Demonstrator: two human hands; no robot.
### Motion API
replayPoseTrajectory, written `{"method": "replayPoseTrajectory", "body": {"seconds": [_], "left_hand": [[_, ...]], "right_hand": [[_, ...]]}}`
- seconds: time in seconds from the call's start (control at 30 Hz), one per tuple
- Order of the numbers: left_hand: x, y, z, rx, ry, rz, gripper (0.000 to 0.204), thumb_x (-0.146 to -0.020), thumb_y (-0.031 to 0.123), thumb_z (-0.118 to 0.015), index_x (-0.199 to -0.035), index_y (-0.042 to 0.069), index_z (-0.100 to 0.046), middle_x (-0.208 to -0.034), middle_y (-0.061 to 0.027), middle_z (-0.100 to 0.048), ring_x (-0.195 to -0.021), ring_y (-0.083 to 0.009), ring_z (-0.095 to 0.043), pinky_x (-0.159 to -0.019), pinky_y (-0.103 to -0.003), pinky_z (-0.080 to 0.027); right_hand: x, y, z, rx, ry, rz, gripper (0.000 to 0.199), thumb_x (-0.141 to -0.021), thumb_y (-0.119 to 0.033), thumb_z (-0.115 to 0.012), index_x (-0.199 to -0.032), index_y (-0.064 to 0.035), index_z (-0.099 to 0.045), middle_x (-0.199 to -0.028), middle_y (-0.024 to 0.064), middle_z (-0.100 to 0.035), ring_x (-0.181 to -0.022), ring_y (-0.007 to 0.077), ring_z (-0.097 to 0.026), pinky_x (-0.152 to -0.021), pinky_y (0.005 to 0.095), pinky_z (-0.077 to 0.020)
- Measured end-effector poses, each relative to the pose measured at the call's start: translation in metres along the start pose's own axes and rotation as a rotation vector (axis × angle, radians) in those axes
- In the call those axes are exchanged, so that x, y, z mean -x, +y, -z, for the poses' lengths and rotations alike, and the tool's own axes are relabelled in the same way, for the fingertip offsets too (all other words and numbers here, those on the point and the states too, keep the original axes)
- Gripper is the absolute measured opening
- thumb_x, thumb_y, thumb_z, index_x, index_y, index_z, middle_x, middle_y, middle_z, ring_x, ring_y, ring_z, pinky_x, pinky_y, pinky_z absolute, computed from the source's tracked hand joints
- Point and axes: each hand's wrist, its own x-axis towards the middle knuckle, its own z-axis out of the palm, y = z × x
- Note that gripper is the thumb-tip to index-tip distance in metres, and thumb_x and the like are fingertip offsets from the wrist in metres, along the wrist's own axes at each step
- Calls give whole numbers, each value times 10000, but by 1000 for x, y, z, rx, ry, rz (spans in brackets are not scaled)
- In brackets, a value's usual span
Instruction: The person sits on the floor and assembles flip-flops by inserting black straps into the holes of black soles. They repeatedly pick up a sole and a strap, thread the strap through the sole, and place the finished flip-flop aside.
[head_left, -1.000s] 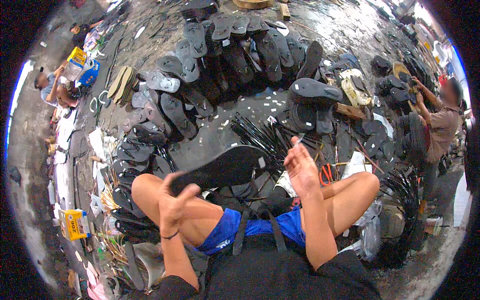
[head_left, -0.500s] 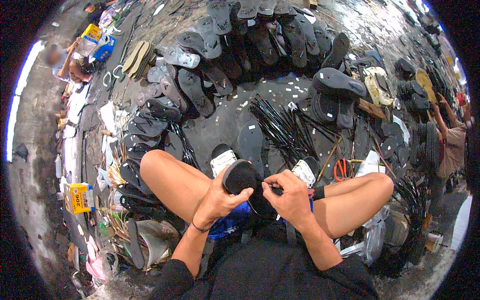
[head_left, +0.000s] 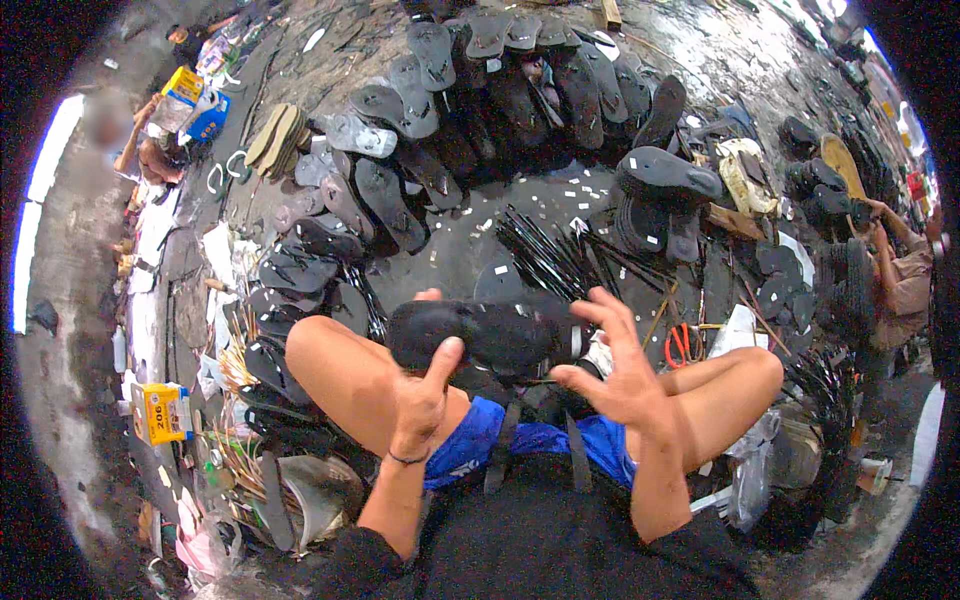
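My left hand [head_left: 425,400] grips a dark flip-flop sole [head_left: 490,335], its thumb pressed on the near side and a fingertip showing past the far edge. The sole lies crosswise above my lap, and any strap on it is hard to make out. At the sole's right end is my right hand [head_left: 630,375], fingers spread and slightly blurred; whether a fingertip touches the sole cannot be told. Beyond it, another grey sole [head_left: 497,280] lies on the ground, partly covered. Next to that sole rests a bundle of shiny black strips [head_left: 555,255].
Piled dark flip-flops [head_left: 525,95] curve around the far side. A stack of soles [head_left: 665,190] stands at the right, with red-handled scissors [head_left: 679,344] nearer me. A yellow box [head_left: 165,413] and a grey bucket [head_left: 325,495] sit at the left. Another person [head_left: 900,265] works at far right.
The sole has turned from end-on to crosswise, its length now showing. My right hand has gone from a closed pinch beside it to spread fingers at its right end.
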Motion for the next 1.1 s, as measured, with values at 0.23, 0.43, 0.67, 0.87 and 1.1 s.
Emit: {"method": "replayPoseTrajectory", "body": {"seconds": [0.23,0.43,0.67,0.87,1.1], "left_hand": [[28,-44,10,417,-334,291,329,-998,84,-533,-1319,37,-583,-1249,-83,-617,-1182,-195,-581,-935,-306,-519],[36,-74,29,294,-431,578,204,-990,95,-596,-1179,40,-649,-951,14,-688,-787,-47,-589,-678,-192,-453],[27,-11,-9,-174,-545,102,608,-907,176,-703,-1396,-58,-428,-1253,-125,-605,-1140,-195,-573,-979,-344,-464],[22,17,-23,-132,-219,172,543,-910,130,-709,-1349,-46,-442,-1237,-123,-608,-1099,-182,-604,-972,-331,-480],[22,10,-24,-52,-216,162,494,-934,89,-669,-1349,-40,-435,-1212,-111,-613,-1080,-160,-605,-943,-314,-493]], "right_hand": [[-51,22,34,23,152,204,181,-806,56,-714,-963,-23,-671,-1333,231,-590,-1154,336,-642,-950,376,-510],[-53,21,42,-192,-80,216,242,-760,45,-739,-964,-77,-693,-1371,169,-584,-1234,352,-586,-1026,409,-472],[-50,0,24,-433,-31,248,346,-781,135,-674,-1083,-35,-654,-1324,134,-598,-1178,207,-605,-919,317,-519],[17,4,-13,-1176,-392,-377,298,-936,-103,-668,-1212,-42,-576,-1065,34,-629,-986,128,-616,-776,284,-540],[38,22,-32,-1303,-516,-523,134,-949,-208,-690,-979,-95,-623,-822,-70,-583,-689,46,-494,-620,210,-392]]}}
